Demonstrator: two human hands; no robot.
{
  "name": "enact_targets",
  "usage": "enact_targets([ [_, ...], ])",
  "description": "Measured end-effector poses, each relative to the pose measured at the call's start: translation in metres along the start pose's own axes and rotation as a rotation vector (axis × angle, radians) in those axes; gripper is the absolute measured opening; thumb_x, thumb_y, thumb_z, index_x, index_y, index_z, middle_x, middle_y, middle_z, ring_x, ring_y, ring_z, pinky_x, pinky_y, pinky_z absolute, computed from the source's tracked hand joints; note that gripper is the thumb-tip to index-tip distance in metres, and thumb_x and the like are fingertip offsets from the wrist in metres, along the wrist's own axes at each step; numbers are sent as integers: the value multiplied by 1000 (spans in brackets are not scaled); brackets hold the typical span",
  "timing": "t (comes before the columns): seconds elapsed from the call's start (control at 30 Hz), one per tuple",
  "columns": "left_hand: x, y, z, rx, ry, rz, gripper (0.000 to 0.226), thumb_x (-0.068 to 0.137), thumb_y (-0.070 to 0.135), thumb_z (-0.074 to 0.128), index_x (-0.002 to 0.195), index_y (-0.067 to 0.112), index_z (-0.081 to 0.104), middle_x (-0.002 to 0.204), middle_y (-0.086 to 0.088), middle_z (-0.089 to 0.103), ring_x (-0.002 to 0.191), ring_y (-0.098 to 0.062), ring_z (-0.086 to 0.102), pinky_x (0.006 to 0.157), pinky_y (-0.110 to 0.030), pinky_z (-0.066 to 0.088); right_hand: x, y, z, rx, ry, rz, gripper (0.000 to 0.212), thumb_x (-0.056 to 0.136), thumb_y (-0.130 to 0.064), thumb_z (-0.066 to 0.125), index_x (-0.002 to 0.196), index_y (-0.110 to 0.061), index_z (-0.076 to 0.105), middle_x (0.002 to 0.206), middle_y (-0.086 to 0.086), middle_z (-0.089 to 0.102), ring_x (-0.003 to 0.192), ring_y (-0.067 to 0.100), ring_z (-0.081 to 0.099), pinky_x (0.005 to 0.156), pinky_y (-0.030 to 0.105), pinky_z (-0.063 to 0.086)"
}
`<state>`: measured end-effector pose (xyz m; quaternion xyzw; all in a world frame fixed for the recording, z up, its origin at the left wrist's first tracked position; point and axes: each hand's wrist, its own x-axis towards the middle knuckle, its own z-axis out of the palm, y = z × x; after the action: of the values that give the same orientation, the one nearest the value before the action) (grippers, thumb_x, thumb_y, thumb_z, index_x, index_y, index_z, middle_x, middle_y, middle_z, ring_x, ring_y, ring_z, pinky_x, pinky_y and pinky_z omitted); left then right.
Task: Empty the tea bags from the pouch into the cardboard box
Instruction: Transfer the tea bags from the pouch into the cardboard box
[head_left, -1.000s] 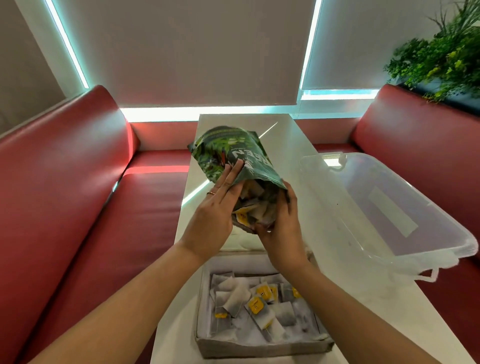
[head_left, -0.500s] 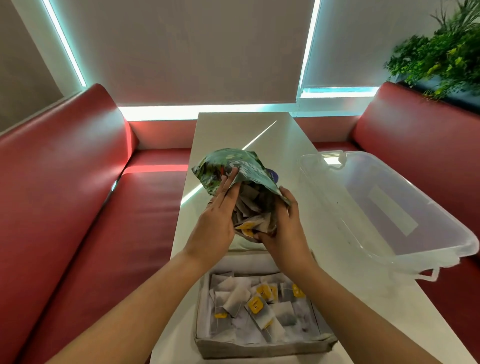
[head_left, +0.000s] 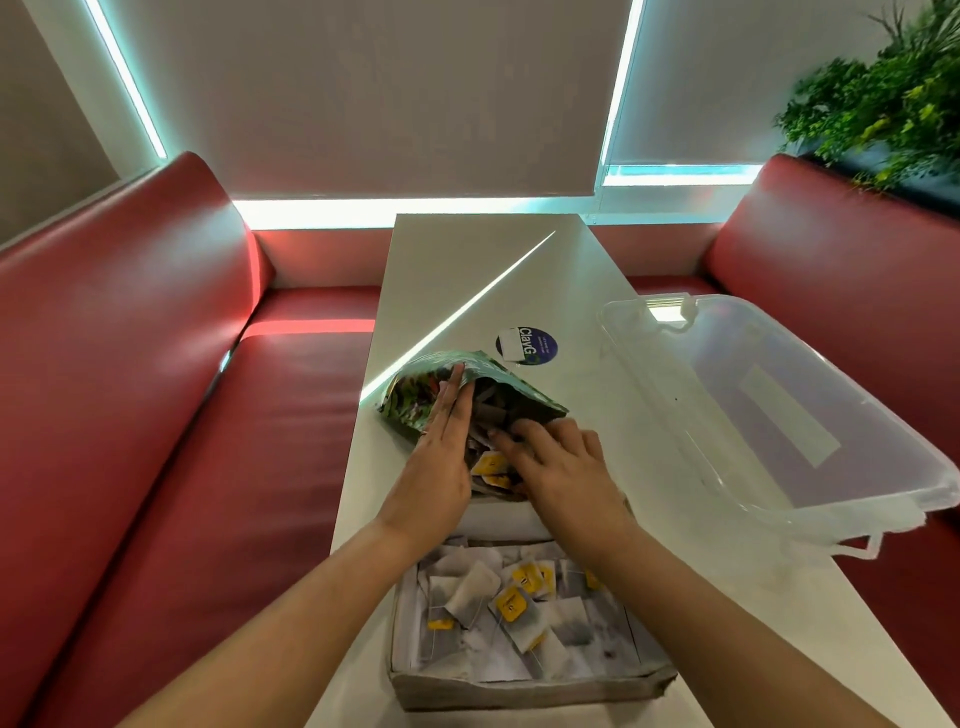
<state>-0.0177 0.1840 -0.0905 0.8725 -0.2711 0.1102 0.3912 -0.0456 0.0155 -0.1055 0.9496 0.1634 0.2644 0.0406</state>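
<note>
Beyond the cardboard box (head_left: 530, 691), the left hand (head_left: 441, 467) steadies the pouch (head_left: 410, 400) so the right hand (head_left: 566, 467) can rake tea bags (head_left: 491, 465); both grips released.

Grey open-topped cardboard box (head_left: 530, 691): set at the near end of the white tabletop (head_left: 467, 270); paper tea bags (head_left: 470, 597) are contained in it.
Green printed foil pouch (head_left: 410, 400): found just behind the box.
Clear plastic tub (head_left: 779, 415): placed right of both, reaching past the tabletop's right edge.
Round dark sticker (head_left: 527, 345): stuck behind the pouch.
</note>
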Motion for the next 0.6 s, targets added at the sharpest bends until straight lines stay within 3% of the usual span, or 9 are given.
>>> enact_targets([
  [0.2,3,1,1,-5,-15,-5,88,87,-10,39,143,38,-9,150,25,-14,144,-14,14,111,-37,32,22,-6,-3,-14,-206,33,46,53,-29,86,97,-27,71,85,-2,69,81,29,58,65,37,46],
  [0.27,3,0,0,-6,-13,2,87,87,-11,38,143,37,-8,149,27,-15,144,-14,13,112,-37,31,26,-8,-6,22,-260,87,37,58,-29,84,92,-26,73,85,0,69,81,30,58,66,38,47],
  [0.37,3,2,0,1,-23,11,84,87,-11,38,143,34,-6,146,30,-17,144,-17,15,112,-38,30,26,-9,0,87,-302,105,27,74,-25,73,102,-25,71,97,2,68,90,33,56,74,40,47],
  [0.5,3,2,0,0,-20,8,82,87,-11,36,144,30,-5,150,24,-14,145,-7,2,114,-36,27,27,-7,10,109,-308,70,19,73,-15,72,92,-19,73,86,5,68,78,30,58,69,38,51],
  [0.6,3,1,-1,7,-16,6,81,87,-10,37,146,29,-5,152,20,-12,145,-8,4,114,-35,27,23,-3,8,150,-239,35,20,66,-13,78,85,-19,74,79,3,68,72,26,59,65,33,51],
])
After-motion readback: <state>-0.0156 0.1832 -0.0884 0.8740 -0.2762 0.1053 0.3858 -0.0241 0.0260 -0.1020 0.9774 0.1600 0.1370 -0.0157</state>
